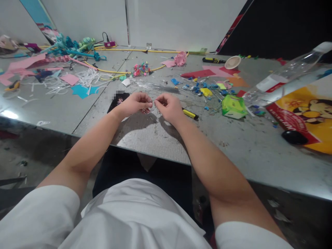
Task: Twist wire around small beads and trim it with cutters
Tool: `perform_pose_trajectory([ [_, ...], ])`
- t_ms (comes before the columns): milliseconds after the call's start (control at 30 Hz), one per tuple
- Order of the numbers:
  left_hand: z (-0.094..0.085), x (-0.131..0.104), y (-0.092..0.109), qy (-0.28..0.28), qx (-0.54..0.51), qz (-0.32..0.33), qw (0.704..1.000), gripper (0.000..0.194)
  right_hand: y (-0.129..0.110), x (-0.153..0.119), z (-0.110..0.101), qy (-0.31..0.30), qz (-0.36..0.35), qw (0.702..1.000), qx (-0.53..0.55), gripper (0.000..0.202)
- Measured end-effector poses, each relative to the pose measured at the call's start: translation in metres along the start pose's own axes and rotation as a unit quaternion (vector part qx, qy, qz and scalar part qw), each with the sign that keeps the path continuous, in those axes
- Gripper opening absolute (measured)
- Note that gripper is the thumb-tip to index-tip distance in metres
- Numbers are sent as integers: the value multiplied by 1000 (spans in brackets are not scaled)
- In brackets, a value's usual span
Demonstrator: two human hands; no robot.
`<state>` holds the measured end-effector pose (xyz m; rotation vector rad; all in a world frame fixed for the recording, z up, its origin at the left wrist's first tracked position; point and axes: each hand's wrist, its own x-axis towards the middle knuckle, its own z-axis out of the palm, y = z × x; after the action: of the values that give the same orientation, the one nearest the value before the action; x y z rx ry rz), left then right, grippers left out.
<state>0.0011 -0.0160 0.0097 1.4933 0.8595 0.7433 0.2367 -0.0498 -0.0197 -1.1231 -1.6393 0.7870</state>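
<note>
Both of my hands are held close together above the front of the grey table (150, 140). My left hand (135, 103) is closed in a pinch on a thin, shiny, wire-like piece (146, 111); its exact shape is too small to make out. Just to its right, my right hand (169, 107) is also pinched, its fingertips a small gap from the left ones. What it holds, if anything, is hidden. A dark flat object (116, 101) lies beside my left wrist. A yellow-and-black utility knife (190, 113) lies beside my right wrist. Thin metal wires (155, 86) lie behind my hands.
Paper strips (84, 77) and turquoise crafted pieces (68, 45) cover the left side. Blue and yellow bits (206, 91), a green packet (234, 106), a plastic bottle (287, 74) and a yellow-red bag (308, 114) lie to the right. A yellow cord (121, 72) crosses behind.
</note>
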Motion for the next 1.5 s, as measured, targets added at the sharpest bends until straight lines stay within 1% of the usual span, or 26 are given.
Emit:
perform_pose_trajectory([
  [100, 0, 1, -1, 0, -11, -10, 1000, 36, 0, 0, 0, -7, -9, 1000, -1, 47],
  [233, 2, -1, 3, -4, -31, -30, 999, 40, -2, -2, -1, -6, -46, 998, -48, 38],
  [367, 8, -7, 11, 8, -56, -61, 997, 28, -6, -2, -2, -7, -88, 991, -103, 29],
  [500, 13, -10, 16, 15, -57, -75, 995, 24, -7, -3, -3, -15, -97, 989, -110, 33],
  [667, 16, -10, 16, 21, -53, -84, 995, 23, -9, -5, -3, -24, -96, 988, -118, 37],
  [800, 13, -7, 13, 33, -47, -66, 996, 23, -8, -5, -3, -22, -86, 989, -117, 30],
  [1033, 7, 0, 1, 12, -32, -24, 999, 24, -6, -3, -4, -5, -80, 992, -101, 17],
  [1233, 4, 0, 0, -10, -10, -3, 1000, 27, -7, -3, -4, -10, -81, 993, -91, 22],
  [1367, 3, 0, 1, -10, 16, -7, 1000, 24, -8, -4, -7, -19, -88, 990, -106, 26],
  [1500, 3, -1, 2, -16, 38, 0, 999, 22, -12, -5, -9, -32, -76, 991, -102, 32],
])
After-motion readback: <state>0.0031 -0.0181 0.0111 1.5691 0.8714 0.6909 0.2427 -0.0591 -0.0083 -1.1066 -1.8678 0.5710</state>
